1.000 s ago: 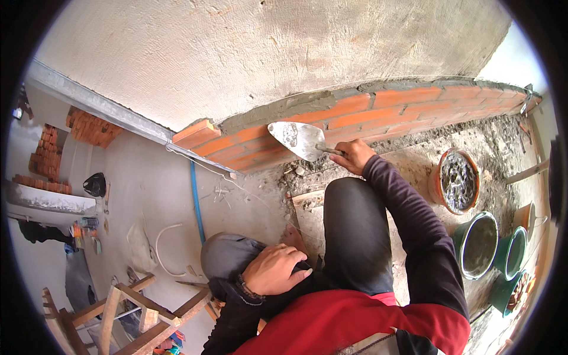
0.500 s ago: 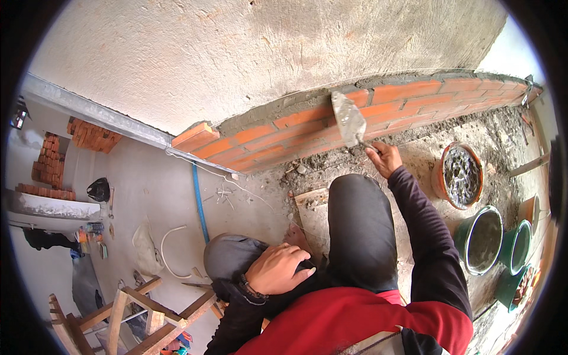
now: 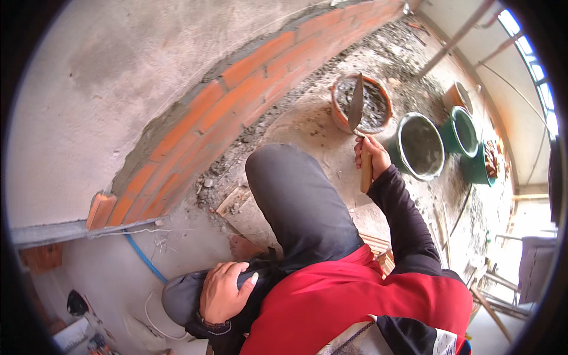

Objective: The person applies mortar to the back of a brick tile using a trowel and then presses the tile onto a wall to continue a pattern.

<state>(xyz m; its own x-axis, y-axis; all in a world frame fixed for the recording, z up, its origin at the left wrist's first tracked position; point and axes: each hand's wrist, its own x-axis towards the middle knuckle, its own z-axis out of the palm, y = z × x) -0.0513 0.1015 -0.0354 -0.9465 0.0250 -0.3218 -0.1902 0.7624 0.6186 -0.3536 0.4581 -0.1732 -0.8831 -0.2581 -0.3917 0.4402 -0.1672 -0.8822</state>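
My right hand (image 3: 371, 155) grips the wooden handle of a trowel (image 3: 357, 105). Its blade is seen almost edge-on, pointing away from me across an orange bucket of wet mortar (image 3: 383, 103); whether it touches the mortar I cannot tell. On my bent left leg (image 3: 180, 296) rests my left hand (image 3: 225, 290), open, fingers slightly bent and holding nothing. In front of me runs a low, curved-looking wall of orange bricks (image 3: 254, 65) with grey mortar along its top, against a rough plastered wall (image 3: 83, 118). A brick (image 3: 102, 208) sits at its left end.
Right of the mortar bucket stand green buckets (image 3: 414, 173) (image 3: 462, 127) and a small pail (image 3: 457, 93). Rubble (image 3: 210, 183) lines the brick wall's foot. Poles (image 3: 449, 47) lean at the right. A blue hose (image 3: 145, 257) and white cord lie on the floor at the left.
My view has turned right. My right hand has swung the trowel from the brick wall to the mortar bucket, turning the blade edge-on. My left hand remains on my leg.
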